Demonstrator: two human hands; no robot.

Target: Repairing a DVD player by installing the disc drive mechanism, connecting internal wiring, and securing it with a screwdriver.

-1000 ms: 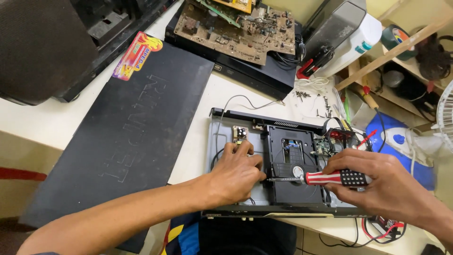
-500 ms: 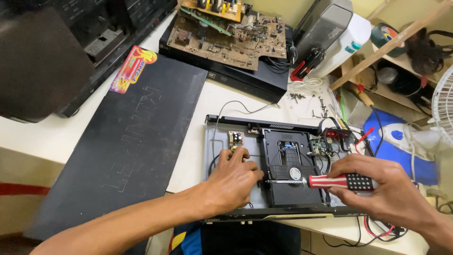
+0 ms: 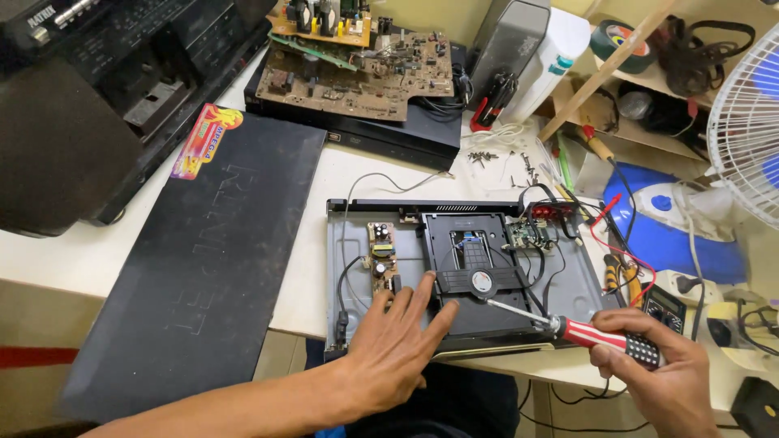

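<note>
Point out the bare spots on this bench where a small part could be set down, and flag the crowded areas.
Bare white bench lies left of the black cover panel, and a strip runs between that panel and the open player chassis. Behind the chassis, loose screws and wires clutter the surface. The right side is packed: multimeter, red leads, blue iron, fan.

White counter (image 3: 73, 255) bearing: opened disc player chassis (image 3: 568, 284) at centre; black metal cover panel (image 3: 203, 268) at 9 o'clock, overhanging the near edge; black player topped by bare circuit boards (image 3: 381, 134) at 12 o'clock; loose screws (image 3: 487, 156) at 1 o'clock; blue-and-white iron (image 3: 673, 235) at 3 o'clock.
</note>
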